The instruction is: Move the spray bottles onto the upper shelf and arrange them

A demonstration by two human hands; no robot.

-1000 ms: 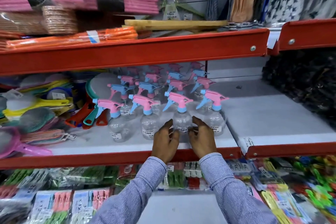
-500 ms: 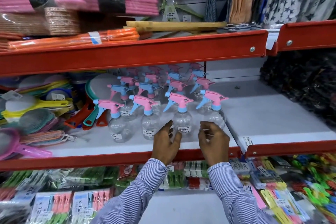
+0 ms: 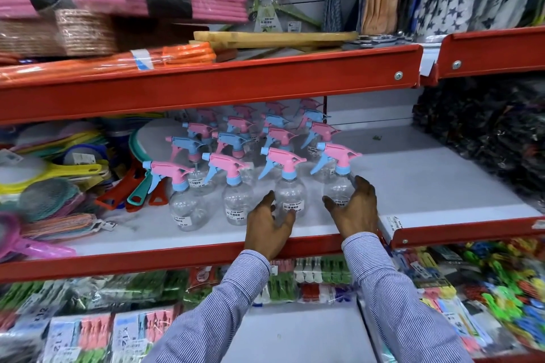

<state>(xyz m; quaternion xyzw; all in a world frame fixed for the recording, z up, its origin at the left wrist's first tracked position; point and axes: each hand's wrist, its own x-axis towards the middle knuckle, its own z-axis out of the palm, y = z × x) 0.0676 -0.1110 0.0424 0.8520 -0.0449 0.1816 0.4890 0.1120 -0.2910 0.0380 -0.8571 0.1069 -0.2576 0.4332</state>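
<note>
Clear spray bottles (image 3: 290, 194) upright, nozzles rightward

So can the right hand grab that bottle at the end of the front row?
Probably yes. The right hand is open and already curled around the rightmost front bottle, thumb on one side, fingers on the other. Nothing sits between them, and the white shelf to its right is bare, so the way looks free.

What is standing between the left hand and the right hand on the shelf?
In the head view, one clear spray bottle with a pink trigger stands between the left hand and the right hand; otherwise bare white shelf.
</note>
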